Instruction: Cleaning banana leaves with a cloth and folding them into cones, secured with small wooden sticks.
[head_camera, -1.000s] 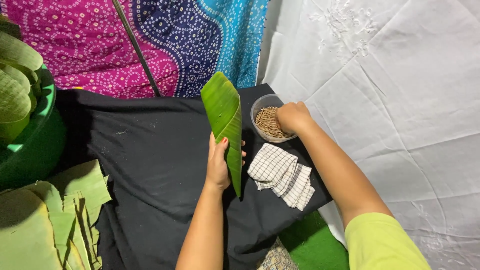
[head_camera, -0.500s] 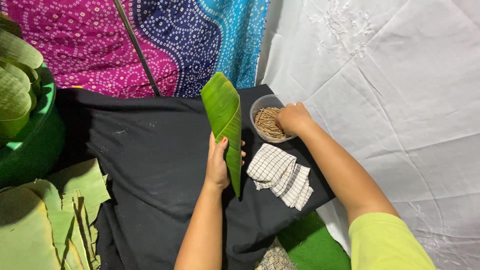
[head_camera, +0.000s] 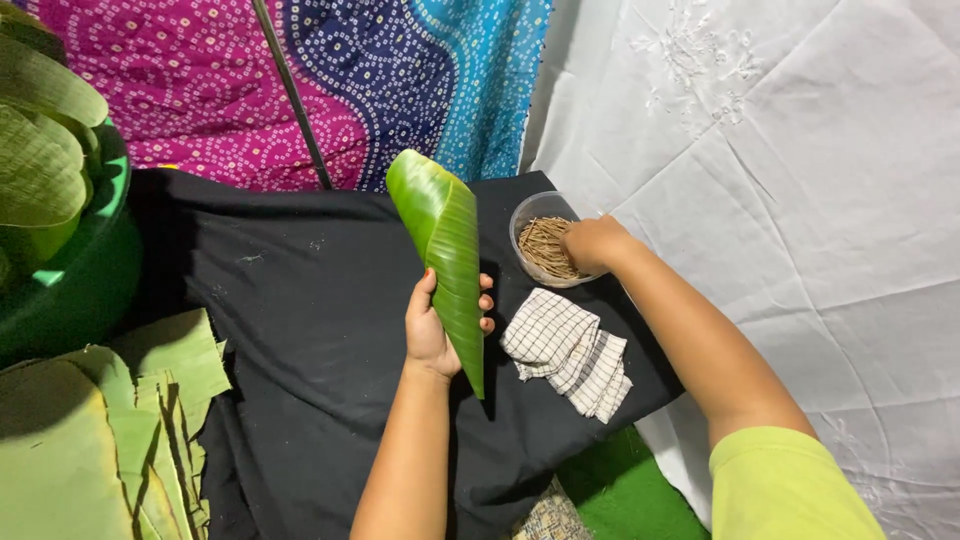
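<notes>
My left hand (head_camera: 432, 328) grips a green banana leaf rolled into a long cone (head_camera: 445, 250), wide mouth up and away from me, narrow tip pointing toward me. My right hand (head_camera: 593, 243) reaches into a small clear plastic bowl (head_camera: 530, 214) filled with thin brown sticks (head_camera: 545, 247); its fingers are down among the sticks, and whether they pinch one is hidden. Both hands work over a black cloth (head_camera: 300, 300).
A folded white checked cloth (head_camera: 568, 350) lies just below the bowl. A stack of cut banana leaf strips (head_camera: 110, 430) sits at the lower left. A green tub with rolled leaves (head_camera: 50, 200) stands at far left. White fabric (head_camera: 800, 180) covers the right side.
</notes>
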